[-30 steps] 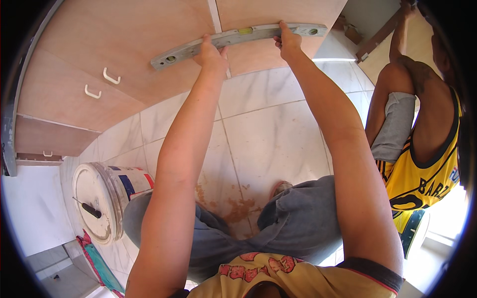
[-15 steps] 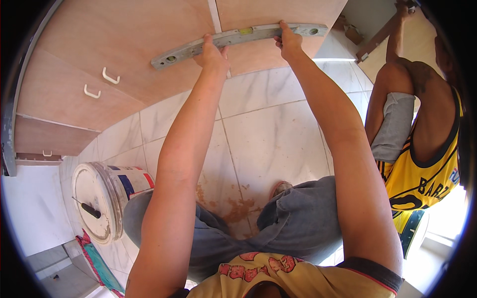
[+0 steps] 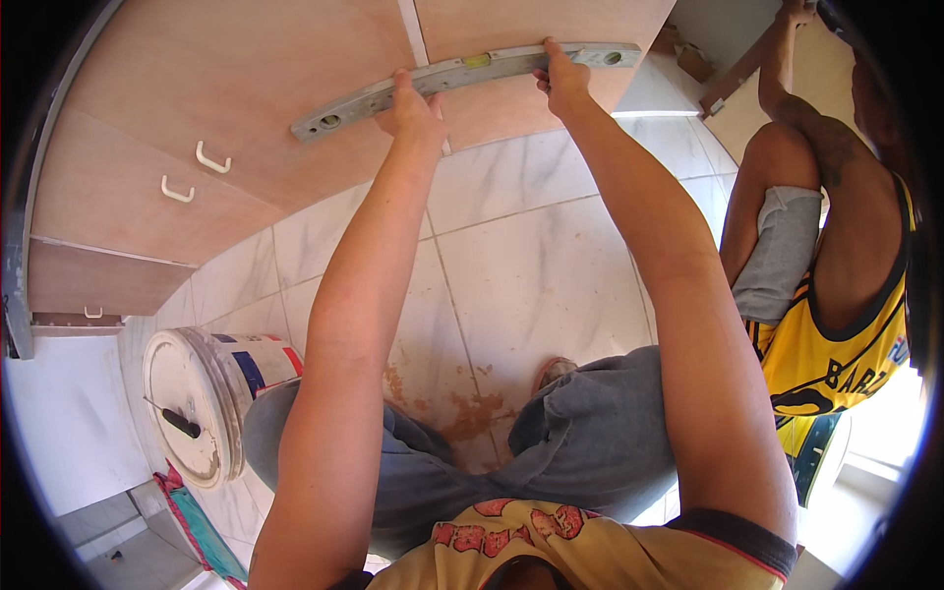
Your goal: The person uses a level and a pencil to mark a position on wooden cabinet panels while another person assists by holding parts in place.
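A long grey spirit level (image 3: pixel 511 65) lies across the front of a wooden cabinet (image 3: pixel 265 59), bridging the pale strip between two panels. My left hand (image 3: pixel 411 110) grips it left of its middle, thumb along the top edge. Farther right, my right hand (image 3: pixel 564 79) is closed on it the same way, a finger over the upper edge. Between the hands a yellow-green vial shows in the level; round vials sit near both ends. Parts of the fingers are hidden behind the level and the hands.
White handles (image 3: pixel 212 157) stick out from the cabinet at left. A white bucket (image 3: pixel 236 379) with a screwdriver (image 3: pixel 181 423) on its lid stands by my left knee. Close on my right crouches a co-worker in a yellow vest (image 3: pixel 836 364), an arm raised to a board (image 3: pixel 787 98). Marble-look tiles (image 3: pixel 531 265) cover the floor.
The level and both hands appear slightly farther left in the view, as does the cabinet. My grip looks the same.
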Tool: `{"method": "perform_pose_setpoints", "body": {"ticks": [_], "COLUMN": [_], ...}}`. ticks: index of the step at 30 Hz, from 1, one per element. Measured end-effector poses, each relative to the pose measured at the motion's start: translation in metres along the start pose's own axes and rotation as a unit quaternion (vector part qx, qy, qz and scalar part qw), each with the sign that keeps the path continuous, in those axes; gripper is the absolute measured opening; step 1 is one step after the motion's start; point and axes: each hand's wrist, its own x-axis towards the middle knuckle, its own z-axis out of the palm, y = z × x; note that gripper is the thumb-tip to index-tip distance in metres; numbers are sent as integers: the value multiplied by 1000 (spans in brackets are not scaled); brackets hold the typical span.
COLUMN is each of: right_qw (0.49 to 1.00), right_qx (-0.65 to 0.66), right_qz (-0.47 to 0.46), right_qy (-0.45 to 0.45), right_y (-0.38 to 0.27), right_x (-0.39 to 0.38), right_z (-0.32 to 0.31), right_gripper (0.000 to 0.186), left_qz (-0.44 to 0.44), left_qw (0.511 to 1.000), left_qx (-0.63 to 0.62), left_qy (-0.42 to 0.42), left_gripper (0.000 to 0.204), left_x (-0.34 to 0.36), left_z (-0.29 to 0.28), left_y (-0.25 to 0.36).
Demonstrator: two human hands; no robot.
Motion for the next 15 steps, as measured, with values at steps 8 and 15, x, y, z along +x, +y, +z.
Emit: {"method": "perform_pose_setpoints", "body": {"ticks": [8, 15], "right_qw": [1000, 1000], "right_qx": [10, 2], "right_qz": [8, 10], "right_qy": [4, 13], "right_y": [-4, -5], "right_x": [-9, -4], "right_z": [5, -9], "right_gripper": [49, 45], "left_qz": [48, 38], "left_qw": [995, 990], "left_qx": [-3, 100], "left_qy": [-92, -90], "left_gripper": [66, 77], "left_x": [24, 9], "left_z": [-19, -1], "left_y": [-16, -45]}}
